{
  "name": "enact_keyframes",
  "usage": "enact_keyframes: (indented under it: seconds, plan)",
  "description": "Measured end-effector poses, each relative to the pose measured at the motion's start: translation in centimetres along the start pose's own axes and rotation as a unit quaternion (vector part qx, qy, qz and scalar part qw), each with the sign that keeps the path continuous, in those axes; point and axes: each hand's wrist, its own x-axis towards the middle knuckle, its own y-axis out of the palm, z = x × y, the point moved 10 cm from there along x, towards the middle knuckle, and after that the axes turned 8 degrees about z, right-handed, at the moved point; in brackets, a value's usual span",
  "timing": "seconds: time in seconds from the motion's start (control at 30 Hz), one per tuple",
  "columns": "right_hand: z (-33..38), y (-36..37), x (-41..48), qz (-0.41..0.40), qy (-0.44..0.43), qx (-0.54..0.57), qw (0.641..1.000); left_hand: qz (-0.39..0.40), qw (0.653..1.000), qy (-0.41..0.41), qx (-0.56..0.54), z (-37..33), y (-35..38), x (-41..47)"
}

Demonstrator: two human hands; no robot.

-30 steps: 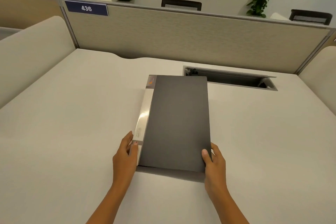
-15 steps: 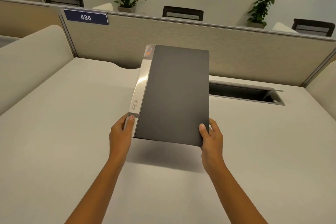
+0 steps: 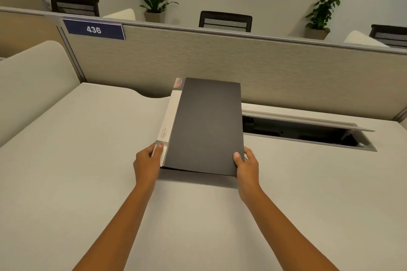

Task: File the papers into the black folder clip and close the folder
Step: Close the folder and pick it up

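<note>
The black folder (image 3: pixel 207 125) is closed, with a white labelled spine along its left side. It lies lengthwise on the white desk (image 3: pixel 77 171), its near end slightly raised. My left hand (image 3: pixel 148 161) grips the near left corner at the spine, thumb on top. My right hand (image 3: pixel 246 166) grips the near right corner, thumb on the cover. No papers or clip show; the inside of the folder is hidden.
An open cable hatch (image 3: pixel 308 133) is sunk into the desk just right of the folder. A beige partition (image 3: pixel 264 68) with a blue "436" sign (image 3: pixel 94 29) runs along the back. Curved side screens stand at left and right.
The folder was lifted off the desk and carried away from me, then lowered toward the desk farther back. Both hands kept hold of its near corners.
</note>
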Motion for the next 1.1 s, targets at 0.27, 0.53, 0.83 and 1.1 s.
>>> enact_keyframes:
  seconds: [0.27,0.53,0.83,1.1]
  plan:
    - [-2.3,0.5,3.7,-0.007,0.049,-0.083,0.995,-0.005,0.999,-0.033,0.04,1.9,1.2,3.1]
    - [-0.5,0.3,4.4,-0.009,0.001,-0.301,0.953,-0.05,0.994,0.007,0.097,0.5,0.7,3.0]
    - [0.0,-0.3,0.8,-0.026,-0.125,-0.427,0.895,0.034,0.986,0.119,0.113,0.6,1.3,-0.1]
    - [-1.7,1.1,-0.1,0.027,-0.162,-0.476,0.864,0.048,0.979,0.153,0.127,1.0,1.8,-0.7]
